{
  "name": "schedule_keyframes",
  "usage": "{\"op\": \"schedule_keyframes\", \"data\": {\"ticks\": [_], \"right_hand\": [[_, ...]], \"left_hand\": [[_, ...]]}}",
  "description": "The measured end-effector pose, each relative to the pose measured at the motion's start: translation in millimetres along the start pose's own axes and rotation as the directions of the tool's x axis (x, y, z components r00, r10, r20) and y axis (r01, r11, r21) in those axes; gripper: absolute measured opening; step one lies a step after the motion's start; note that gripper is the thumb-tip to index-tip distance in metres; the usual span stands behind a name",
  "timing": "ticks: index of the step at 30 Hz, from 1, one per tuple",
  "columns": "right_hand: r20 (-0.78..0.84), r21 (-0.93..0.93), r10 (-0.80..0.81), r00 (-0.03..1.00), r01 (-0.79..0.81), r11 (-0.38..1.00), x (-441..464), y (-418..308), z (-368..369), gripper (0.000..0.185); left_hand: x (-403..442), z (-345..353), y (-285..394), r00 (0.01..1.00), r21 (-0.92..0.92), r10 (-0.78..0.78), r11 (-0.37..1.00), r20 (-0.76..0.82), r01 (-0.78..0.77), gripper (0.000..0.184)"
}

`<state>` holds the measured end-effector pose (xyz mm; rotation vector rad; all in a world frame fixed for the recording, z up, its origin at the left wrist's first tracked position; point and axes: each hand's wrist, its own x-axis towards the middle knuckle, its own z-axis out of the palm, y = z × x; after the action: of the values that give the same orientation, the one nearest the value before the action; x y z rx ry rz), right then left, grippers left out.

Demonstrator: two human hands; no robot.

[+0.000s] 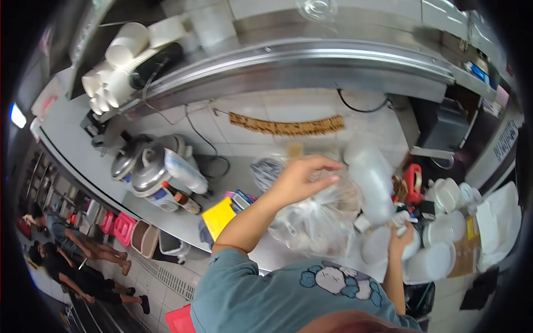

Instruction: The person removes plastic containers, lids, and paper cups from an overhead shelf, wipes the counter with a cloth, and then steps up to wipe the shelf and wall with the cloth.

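Teal shirt point(250, 294) closest, and there's the clear plastic bag point(313, 225) beside the left hand point(308, 178), crumpled, shiny, knotted-looking; that hand's open, thumb apart. Right of the bag, the right hand point(401, 238) curls near white containers point(433, 262), its grip unclear; left of it, a yellow packet point(219, 216).

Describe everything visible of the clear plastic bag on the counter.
The clear plastic bag looks thin, see-through and crinkled, its folds gathered near the top; pale contents show through, too blurred to identify. It sits slumped on the metal counter, close to the person's shirt. The open left hand is just beyond; contact is unclear.
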<state>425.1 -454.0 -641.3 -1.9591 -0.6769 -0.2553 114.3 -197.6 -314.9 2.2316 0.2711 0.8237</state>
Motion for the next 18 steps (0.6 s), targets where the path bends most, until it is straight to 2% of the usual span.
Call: {"op": "schedule_keyframes", "data": {"ticks": [2,3,4,6,7,9,10,12,13,15,16,18], "right_hand": [[-0.072,-0.145,0.023,0.997,-0.034,0.989,-3,-13,-16,0.056],[-0.116,-0.226,0.06,0.991,-0.086,0.97,-8,-28,-26,0.054],[-0.117,-0.217,0.066,0.991,-0.09,0.972,-11,-29,-31,0.054],[-0.25,-0.211,0.072,0.966,-0.127,0.969,-13,-27,-35,0.053],[-0.26,-0.203,0.077,0.962,-0.132,0.97,-15,-30,-36,0.053],[-0.28,-0.199,0.037,0.959,-0.096,0.975,-17,-37,-37,0.051],[-0.273,-0.196,0.028,0.962,-0.085,0.977,-17,-46,-38,0.05],[-0.292,-0.201,0.027,0.956,-0.089,0.975,-18,-64,-38,0.05],[-0.298,-0.211,0.019,0.954,-0.085,0.974,-18,-72,-39,0.05],[-0.31,-0.201,-0.016,0.951,-0.049,0.978,-18,-92,-42,0.049],[-0.311,-0.191,-0.054,0.949,-0.007,0.982,-17,-98,-43,0.049],[-0.337,-0.188,-0.073,0.939,0.009,0.982,-18,-96,-43,0.05]], "left_hand": [[-6,-56,31,0.954,0.192,0.117,0.979,-0.276,-0.065,0.024],[-4,-89,40,0.888,0.397,0.28,0.909,-0.364,-0.124,0.017],[2,-123,42,0.788,0.448,0.425,0.868,-0.447,-0.214,0.012],[34,-188,63,0.616,0.65,0.558,0.754,-0.556,-0.095,0.014],[52,-222,69,0.627,0.691,0.55,0.722,-0.552,-0.025,0.022],[94,-281,68,0.671,0.667,0.479,0.744,-0.566,0.032,0.041],[116,-308,63,0.669,0.669,0.489,0.743,-0.559,0.016,0.041],[155,-352,51,0.683,0.911,0.61,0.341,-0.401,0.23,0.06],[167,-365,50,0.681,0.913,0.616,0.345,-0.397,0.22,0.06],[187,-387,47,0.829,0.943,0.537,-0.168,-0.155,0.286,0.086],[197,-404,41,0.824,0.945,0.544,-0.162,-0.156,0.285,0.086],[210,-433,25,0.874,0.939,0.476,-0.246,-0.098,0.24,0.102]]}}
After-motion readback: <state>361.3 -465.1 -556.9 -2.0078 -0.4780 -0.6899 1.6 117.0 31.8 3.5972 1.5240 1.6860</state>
